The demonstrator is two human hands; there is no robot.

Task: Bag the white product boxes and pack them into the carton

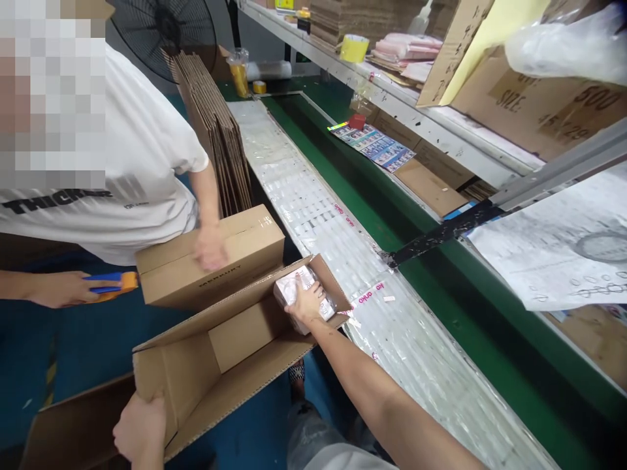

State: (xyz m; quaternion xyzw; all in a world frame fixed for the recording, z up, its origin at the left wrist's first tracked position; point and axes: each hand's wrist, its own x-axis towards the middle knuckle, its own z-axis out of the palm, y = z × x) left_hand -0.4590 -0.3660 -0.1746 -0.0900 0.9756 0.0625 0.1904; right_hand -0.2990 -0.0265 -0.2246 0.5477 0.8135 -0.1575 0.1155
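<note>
My left hand (140,429) grips the near corner of an open cardboard box (235,352) that lies on its side. My right hand (306,303) holds a clear-wrapped white packet (296,287) at the box's far opening, between its flaps. Beside it a co-worker in a white shirt presses one hand (210,247) on a closed cardboard box (215,258). Their other hand (61,288) holds a blue and orange tape dispenser (112,284).
A long row of clear-wrapped packets (343,248) runs along the green conveyor belt (392,215). Flattened cartons (215,130) stand upright behind the closed box. A shelf (392,85) on the right carries cartons, tape rolls and pink packets. A black fan (164,29) stands at the back.
</note>
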